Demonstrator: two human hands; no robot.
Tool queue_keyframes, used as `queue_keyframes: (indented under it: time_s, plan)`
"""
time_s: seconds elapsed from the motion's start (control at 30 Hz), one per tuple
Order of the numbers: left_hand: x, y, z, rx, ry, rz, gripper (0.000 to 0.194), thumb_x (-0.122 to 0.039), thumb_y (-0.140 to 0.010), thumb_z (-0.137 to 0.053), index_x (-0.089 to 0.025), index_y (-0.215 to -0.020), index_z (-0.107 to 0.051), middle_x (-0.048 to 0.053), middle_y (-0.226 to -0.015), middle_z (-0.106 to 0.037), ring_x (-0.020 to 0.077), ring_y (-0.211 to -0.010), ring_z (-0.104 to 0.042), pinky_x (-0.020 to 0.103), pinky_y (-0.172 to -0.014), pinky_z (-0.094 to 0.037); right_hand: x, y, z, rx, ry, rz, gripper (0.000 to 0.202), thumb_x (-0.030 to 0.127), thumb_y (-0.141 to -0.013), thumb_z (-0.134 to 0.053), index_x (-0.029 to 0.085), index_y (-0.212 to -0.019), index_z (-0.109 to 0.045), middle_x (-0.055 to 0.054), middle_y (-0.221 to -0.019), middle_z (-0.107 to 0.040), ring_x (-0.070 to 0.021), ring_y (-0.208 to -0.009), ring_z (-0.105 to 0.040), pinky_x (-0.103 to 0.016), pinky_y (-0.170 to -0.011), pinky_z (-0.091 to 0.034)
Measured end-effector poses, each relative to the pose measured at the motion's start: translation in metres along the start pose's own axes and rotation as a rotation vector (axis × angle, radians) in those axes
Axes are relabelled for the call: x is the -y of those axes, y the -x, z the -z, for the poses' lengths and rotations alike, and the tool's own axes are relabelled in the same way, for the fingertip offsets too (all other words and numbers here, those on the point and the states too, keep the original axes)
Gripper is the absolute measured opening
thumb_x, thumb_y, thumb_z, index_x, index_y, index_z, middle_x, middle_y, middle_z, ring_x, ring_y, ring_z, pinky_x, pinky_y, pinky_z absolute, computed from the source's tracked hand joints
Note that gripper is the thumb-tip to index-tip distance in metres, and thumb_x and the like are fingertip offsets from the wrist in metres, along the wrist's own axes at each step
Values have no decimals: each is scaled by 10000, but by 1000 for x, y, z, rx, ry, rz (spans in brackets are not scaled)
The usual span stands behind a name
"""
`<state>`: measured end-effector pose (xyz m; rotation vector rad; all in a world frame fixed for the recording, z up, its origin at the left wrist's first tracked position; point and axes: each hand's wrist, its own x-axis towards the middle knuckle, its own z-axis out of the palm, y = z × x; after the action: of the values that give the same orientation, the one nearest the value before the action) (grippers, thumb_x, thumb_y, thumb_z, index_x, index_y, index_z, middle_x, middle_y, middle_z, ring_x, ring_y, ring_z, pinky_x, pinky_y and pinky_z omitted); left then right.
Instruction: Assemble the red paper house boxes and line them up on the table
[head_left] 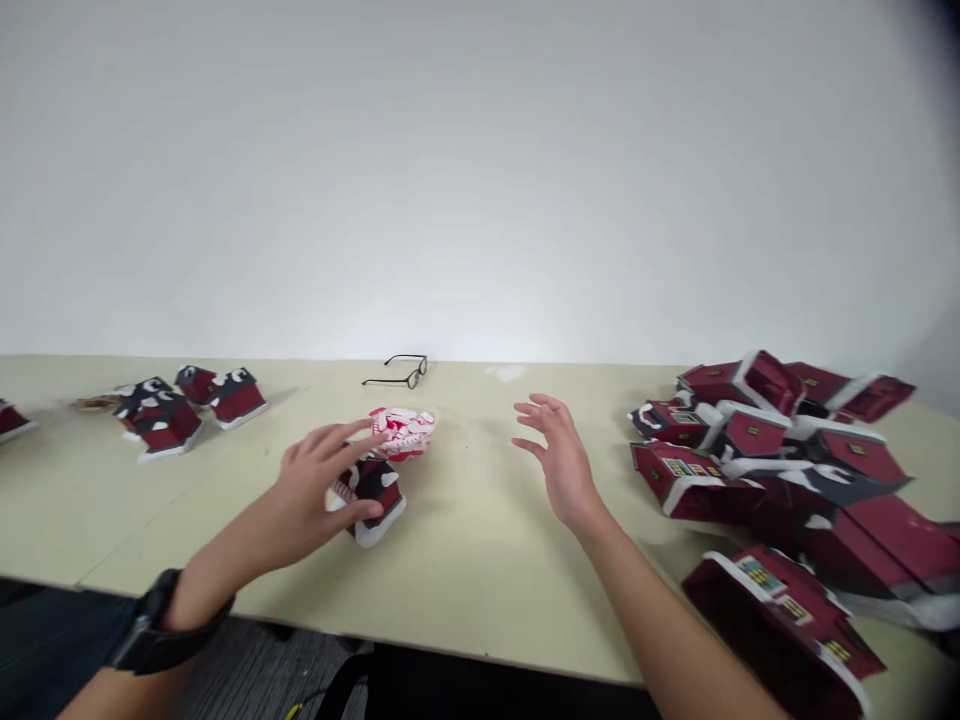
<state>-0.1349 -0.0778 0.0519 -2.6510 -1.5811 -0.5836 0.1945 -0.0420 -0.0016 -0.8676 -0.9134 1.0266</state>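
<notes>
My left hand (307, 495), with a black watch on its wrist, is around a small dark-red house-shaped box (379, 492) with a dark roof and white trim. The thumb lies on its near side and the fingers reach over its roof; part of the box is hidden by the hand. Just behind it lies a crumpled red-and-white piece (406, 435), perhaps a wrapper or bag, close to my fingertips. My right hand (559, 455) hovers over the table to the right, fingers spread, holding nothing.
Several similar house-shaped boxes (757, 440) are heaped at the right, some with open undersides showing. More small houses (240, 398) stand at the left, beside a brownish object (97, 402). Black eyeglasses (413, 378) lie near the wall (480, 180) on the pale table (480, 570).
</notes>
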Motion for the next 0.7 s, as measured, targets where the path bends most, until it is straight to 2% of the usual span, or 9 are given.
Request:
queue_keyframes:
  time_s: [0.1,0.17,0.27,0.4,0.47,0.6,0.7]
  plan:
    - [-5,2,-18,10,-49,9,458,-475,-945,-625,-366,-1388,-588,67,-1575,-507,353,-1490,-378,584,-1200,-371,-2,0,1,0,7,-16,420,636,-900,-632,312,-1165,-630,-41,-1285,-671,-255,-1218,-570,-388,-902,-542]
    - [13,6,-22,-13,-83,13,362,-450,-954,-599,-317,-1289,-627,80,-1583,-490,341,-1509,-351,561,-1201,-382,-2,0,1,-4,25,-29,432,642,-891,-640,308,-1166,-631,-46,-1291,-667,-260,-1223,-567,-395,-904,-544]
    - [66,15,-15,-65,-189,67,341,-428,-909,-598,-288,-1215,-657,87,-1624,-441,374,-1516,-337,590,-1195,-383,-3,0,1,-4,44,-40,454,646,-882,-653,304,-1180,-626,-49,-1317,-652,-264,-1234,-564,-406,-913,-546]
    - [152,26,9,-120,-368,159,408,-399,-884,-516,-247,-1233,-660,137,-1585,-478,402,-1439,-430,609,-1191,-363,-5,0,2,0,52,-46,467,653,-876,-662,308,-1189,-621,-42,-1329,-639,-259,-1235,-562,-409,-919,-551]
    - [187,29,22,-110,-461,215,421,-380,-922,-424,-229,-1251,-640,148,-1537,-519,379,-1426,-445,593,-1195,-355,-7,-1,2,-3,57,-51,467,655,-872,-665,311,-1185,-624,-38,-1323,-640,-257,-1233,-565,-403,-913,-556]
    - [242,35,48,-68,-575,329,431,-349,-943,-290,-263,-1229,-601,89,-1376,-647,304,-1444,-435,543,-1199,-356,-10,-1,3,-6,73,-56,464,660,-873,-663,317,-1183,-628,-31,-1327,-638,-252,-1223,-574,-385,-893,-562]
    - [277,39,65,-34,-554,381,449,-337,-892,-313,-217,-1196,-621,139,-1368,-649,309,-1407,-481,496,-1183,-381,-12,-2,3,-7,85,-58,471,657,-868,-663,312,-1187,-625,-35,-1327,-637,-252,-1220,-576,-384,-887,-562]
